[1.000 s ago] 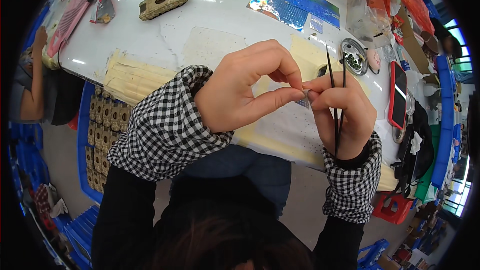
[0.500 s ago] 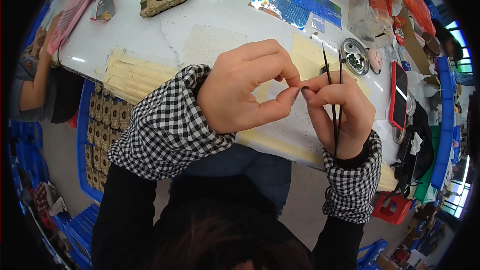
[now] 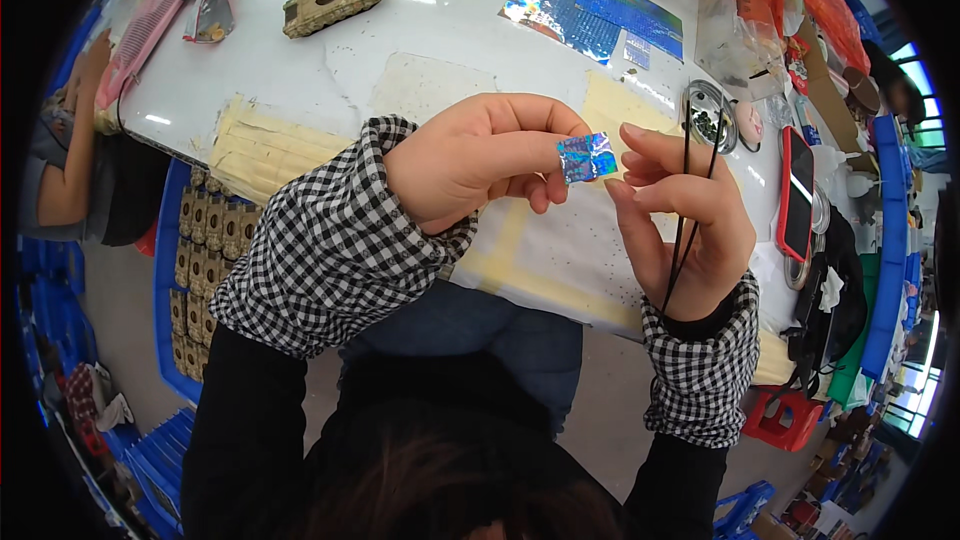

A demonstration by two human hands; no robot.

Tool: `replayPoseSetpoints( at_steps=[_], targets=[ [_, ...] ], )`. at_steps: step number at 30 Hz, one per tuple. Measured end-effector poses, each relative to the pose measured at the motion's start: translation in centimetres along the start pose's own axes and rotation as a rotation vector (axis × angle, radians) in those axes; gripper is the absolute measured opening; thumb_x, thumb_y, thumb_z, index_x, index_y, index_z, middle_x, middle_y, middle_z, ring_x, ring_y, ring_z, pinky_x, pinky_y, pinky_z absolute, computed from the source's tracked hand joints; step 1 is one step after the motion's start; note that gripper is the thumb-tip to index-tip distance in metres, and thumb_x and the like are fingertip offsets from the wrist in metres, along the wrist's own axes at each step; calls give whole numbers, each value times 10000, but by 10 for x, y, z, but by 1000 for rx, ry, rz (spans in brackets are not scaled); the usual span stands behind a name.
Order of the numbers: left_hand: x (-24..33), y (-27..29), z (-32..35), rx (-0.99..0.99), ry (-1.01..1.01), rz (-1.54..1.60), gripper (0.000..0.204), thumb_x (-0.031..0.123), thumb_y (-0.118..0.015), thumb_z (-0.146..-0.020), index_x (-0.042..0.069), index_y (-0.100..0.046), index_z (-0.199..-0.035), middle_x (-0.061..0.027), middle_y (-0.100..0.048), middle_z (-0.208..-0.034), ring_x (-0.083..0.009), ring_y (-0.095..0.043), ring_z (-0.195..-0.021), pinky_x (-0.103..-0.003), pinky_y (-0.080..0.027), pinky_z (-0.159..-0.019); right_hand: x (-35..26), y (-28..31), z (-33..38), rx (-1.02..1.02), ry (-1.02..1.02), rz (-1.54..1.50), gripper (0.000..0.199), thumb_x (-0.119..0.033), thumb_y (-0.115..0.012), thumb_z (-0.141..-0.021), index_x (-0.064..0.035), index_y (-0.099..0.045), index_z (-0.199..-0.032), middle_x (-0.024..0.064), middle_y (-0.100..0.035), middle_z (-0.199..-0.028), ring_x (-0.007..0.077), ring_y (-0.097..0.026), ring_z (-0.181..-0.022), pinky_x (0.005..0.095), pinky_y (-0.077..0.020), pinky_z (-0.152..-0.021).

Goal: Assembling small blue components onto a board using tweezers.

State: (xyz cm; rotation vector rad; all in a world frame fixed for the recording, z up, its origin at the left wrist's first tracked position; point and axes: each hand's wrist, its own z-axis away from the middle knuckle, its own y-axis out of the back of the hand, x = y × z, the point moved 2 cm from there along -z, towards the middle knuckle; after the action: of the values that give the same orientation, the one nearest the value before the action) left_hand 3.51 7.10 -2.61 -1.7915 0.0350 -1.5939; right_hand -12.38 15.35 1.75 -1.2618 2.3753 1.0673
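My left hand (image 3: 490, 155) pinches a small square of shiny blue holographic film (image 3: 587, 158) between thumb and fingers. Just to its right is my right hand (image 3: 690, 210), with thumb and index finger a little apart near the film's edge. Black tweezers (image 3: 684, 190) are tucked through the fingers of that hand, tips pointing away from me. Larger holographic sheets (image 3: 600, 15) lie flat farther back on the table. A camouflage-patterned oval shell (image 3: 333, 2) with a dark round opening rests at the far left.
A round metal dish (image 3: 708, 115) with small dark pieces stands beyond my right hand, near a red-edged phone (image 3: 796, 190). Yellowish tape (image 3: 265, 150) lines the table's front edge. On the lower left is a blue crate (image 3: 168, 270) of similar shells. Another person's arm (image 3: 75, 160) shows at left.
My hands have parted slightly. The left hand has turned, and the holographic square now faces up in view. The right thumb and index finger have opened from their pinch; the tweezers tilted rightward.
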Motion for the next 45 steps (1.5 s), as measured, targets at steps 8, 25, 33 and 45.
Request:
replayPoseSetpoints(
  at_steps=[8,25,33,45],
  targets=[
    [0,-3,-1,-44,60,-13,223,191,-507,-890,-5,-548,-988,-49,-599,-829,-81,-533,-697,-212,-433,-613,1,3,-2,-69,227,126,211,64,-701,-613,-27,-571,-752,161,-653,-944,245,-610,-717,304,-498,-593],
    [5,-12,6,318,-434,-741,99,36,-560,-851,-19,-533,-929,-29,-567,-852,-58,-527,-733,-200,-448,-668,-5,-3,-3,-68,24,92,249,10,-750,-637,-30,-563,-796,123,-631,-818,247,-621,-727,304,-493,-604],
    [9,-18,9,371,-502,-877,79,16,-587,-824,-21,-552,-884,-37,-575,-808,-70,-550,-691,-205,-459,-637,-5,-8,-1,-50,29,61,243,29,-732,-640,-27,-551,-792,133,-642,-805,250,-633,-717,295,-496,-601],
    [9,-25,9,404,-641,-1022,82,-12,-628,-771,-8,-571,-831,-42,-563,-772,-73,-546,-624,-199,-456,-569,3,-7,4,-21,-29,13,202,114,-648,-677,-8,-542,-797,129,-622,-768,248,-669,-767,276,-510,-640]
  ],
)
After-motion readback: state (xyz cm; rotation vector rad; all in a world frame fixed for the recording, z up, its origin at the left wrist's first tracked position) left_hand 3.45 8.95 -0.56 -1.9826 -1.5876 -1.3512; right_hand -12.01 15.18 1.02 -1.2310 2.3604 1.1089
